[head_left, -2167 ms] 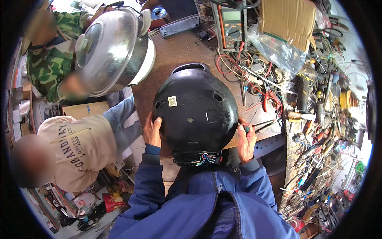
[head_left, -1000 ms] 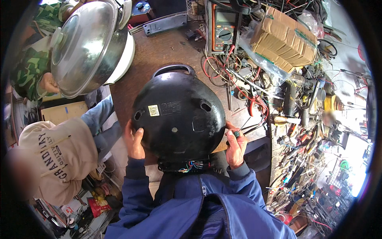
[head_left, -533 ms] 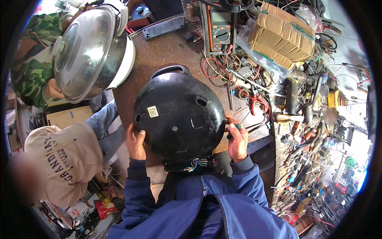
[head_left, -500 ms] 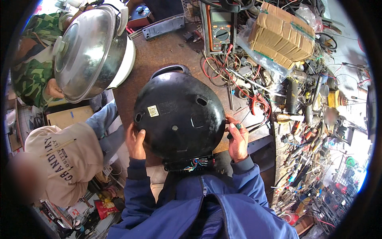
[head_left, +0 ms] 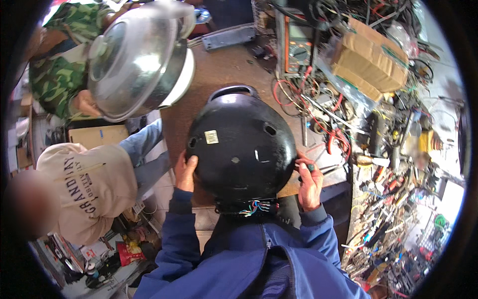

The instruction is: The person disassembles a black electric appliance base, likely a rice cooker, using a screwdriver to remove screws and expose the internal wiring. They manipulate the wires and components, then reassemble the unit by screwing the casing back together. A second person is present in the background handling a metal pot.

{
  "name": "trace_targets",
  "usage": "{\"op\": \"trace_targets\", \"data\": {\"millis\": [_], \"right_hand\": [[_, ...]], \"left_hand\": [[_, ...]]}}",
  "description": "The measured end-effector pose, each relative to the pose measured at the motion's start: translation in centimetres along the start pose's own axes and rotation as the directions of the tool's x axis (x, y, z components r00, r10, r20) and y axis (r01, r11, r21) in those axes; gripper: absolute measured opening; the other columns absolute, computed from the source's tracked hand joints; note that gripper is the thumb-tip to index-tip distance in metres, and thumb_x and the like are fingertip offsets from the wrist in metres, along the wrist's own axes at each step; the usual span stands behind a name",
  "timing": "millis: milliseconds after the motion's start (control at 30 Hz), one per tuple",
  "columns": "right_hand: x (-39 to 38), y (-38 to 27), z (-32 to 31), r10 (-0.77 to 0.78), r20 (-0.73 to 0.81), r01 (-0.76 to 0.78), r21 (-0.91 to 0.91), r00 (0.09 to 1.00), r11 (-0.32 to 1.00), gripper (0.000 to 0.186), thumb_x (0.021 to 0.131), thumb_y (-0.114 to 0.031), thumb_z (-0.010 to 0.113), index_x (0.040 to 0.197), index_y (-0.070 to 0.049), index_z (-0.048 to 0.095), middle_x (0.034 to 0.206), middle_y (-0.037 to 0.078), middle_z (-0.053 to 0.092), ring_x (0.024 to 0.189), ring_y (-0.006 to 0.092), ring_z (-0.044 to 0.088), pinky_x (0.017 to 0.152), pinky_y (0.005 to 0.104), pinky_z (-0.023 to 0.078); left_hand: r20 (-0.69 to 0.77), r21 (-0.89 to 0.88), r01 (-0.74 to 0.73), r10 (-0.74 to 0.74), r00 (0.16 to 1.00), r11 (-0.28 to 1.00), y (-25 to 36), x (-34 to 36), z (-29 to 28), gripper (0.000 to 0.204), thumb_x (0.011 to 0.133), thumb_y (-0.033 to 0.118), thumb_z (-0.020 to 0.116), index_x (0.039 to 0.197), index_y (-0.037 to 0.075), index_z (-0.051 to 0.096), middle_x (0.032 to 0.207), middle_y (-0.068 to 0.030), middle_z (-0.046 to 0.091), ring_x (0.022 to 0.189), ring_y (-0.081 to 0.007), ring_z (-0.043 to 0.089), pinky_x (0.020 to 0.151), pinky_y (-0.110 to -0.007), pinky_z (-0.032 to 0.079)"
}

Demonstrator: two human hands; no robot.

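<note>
With both forearms extended from the body, the round black appliance housing point(head_left: 239, 144) is steadied between the hands: its left side is grasped by the left hand point(head_left: 185, 172), thumb pointed upward and fingers partly hidden at the rim, while its right edge is met by the fingers of the right hand point(head_left: 310, 187), in which a small green-handled tool point(head_left: 311, 168) is also gripped. The housing is held at the near edge of the wooden table point(head_left: 214, 67), its wired end point(head_left: 256, 207) turned toward the lap. Beyond it, a multimeter point(head_left: 298, 52) is placed at the far right.
</note>
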State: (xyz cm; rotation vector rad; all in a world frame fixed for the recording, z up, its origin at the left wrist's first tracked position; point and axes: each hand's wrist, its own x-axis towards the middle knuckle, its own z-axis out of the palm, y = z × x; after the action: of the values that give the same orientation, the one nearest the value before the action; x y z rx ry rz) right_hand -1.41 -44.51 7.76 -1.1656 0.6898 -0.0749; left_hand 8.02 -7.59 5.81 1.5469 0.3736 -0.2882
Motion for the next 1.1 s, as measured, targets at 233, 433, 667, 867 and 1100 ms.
{"op": "trace_targets", "data": {"millis": [233, 433, 667, 867, 1100], "right_hand": [[0.4, 0.1, -0.1, -0.028, -0.012, 0.027, -0.066, 1.0, 0.997, 0.029, 0.104, -0.019, 0.06, 0.123, 0.002, 0.065, 0.123, 0.01, 0.068, 0.1, 0.0144, 0.061, 0.089, 0.0316, 0.05], [0.9, 0.6, 0.1, 0.103, 0.064, -0.099, -0.07, 0.993, 0.993, 0.043, 0.104, -0.019, 0.059, 0.141, 0.004, 0.057, 0.107, 0.001, 0.065, 0.09, 0.011, 0.058, 0.085, 0.0277, 0.05], [2.1, 3.5, -1.6, 0.116, 0.053, -0.112, -0.075, 0.992, 0.991, 0.047, 0.105, -0.02, 0.058, 0.146, 0.001, 0.049, 0.122, 0.01, 0.067, 0.104, 0.0201, 0.067, 0.092, 0.0354, 0.056], [1.5, 1.9, -0.2, 0.085, 0.092, -0.075, -0.112, 0.992, 0.991, 0.044, 0.105, -0.02, 0.053, 0.144, 0.0, 0.051, 0.123, 0.009, 0.067, 0.105, 0.0204, 0.068, 0.091, 0.0359, 0.057], [0.8, 2.5, -0.2, 0.095, 0.104, -0.095, -0.013, 0.99, 0.995, 0.039, 0.107, -0.021, 0.049, 0.139, 0.002, 0.056, 0.126, 0.013, 0.067, 0.11, 0.0231, 0.067, 0.097, 0.0368, 0.054]], "left_hand": [[-0.026, -0.007, 0.0, 0.0, 1.0, 1.0, 0.4, -0.1, 1.0, 0.07, 0.096, 0.035, 0.074, 0.149, -0.002, 0.048, 0.143, -0.0129, 0.058, 0.131, -0.0211, 0.053, 0.114, -0.035, 0.039], [-0.014, -0.004, -0.007, 0.007, 1.0, 1.0, 0.7, 0.1, 0.8, 0.072, 0.094, 0.035, 0.076, 0.151, 0.0, 0.046, 0.142, -0.0141, 0.058, 0.131, -0.0239, 0.053, 0.113, -0.037, 0.04], [-0.04, 0.162, -0.083, 0.091, 0.995, 0.983, 1.5, 0.1, 1.6, 0.086, 0.09, 0.047, 0.076, 0.155, 0.003, 0.041, 0.149, -0.0198, 0.052, 0.14, -0.0312, 0.047, 0.117, -0.042, 0.035], [0.013, 0.112, -0.068, 0.067, 0.998, 0.991, -1.6, 1.2, 0.2, 0.091, 0.09, 0.051, 0.076, 0.158, 0.006, 0.037, 0.152, -0.0209, 0.05, 0.143, -0.0331, 0.046, 0.119, -0.043, 0.034], [0.05, 0.166, -0.069, 0.062, 0.997, 0.984, 0.0, 1.1, 0.2, 0.094, 0.089, 0.056, 0.075, 0.158, 0.005, 0.036, 0.153, -0.0216, 0.048, 0.142, -0.0327, 0.046, 0.118, -0.044, 0.036]]}}
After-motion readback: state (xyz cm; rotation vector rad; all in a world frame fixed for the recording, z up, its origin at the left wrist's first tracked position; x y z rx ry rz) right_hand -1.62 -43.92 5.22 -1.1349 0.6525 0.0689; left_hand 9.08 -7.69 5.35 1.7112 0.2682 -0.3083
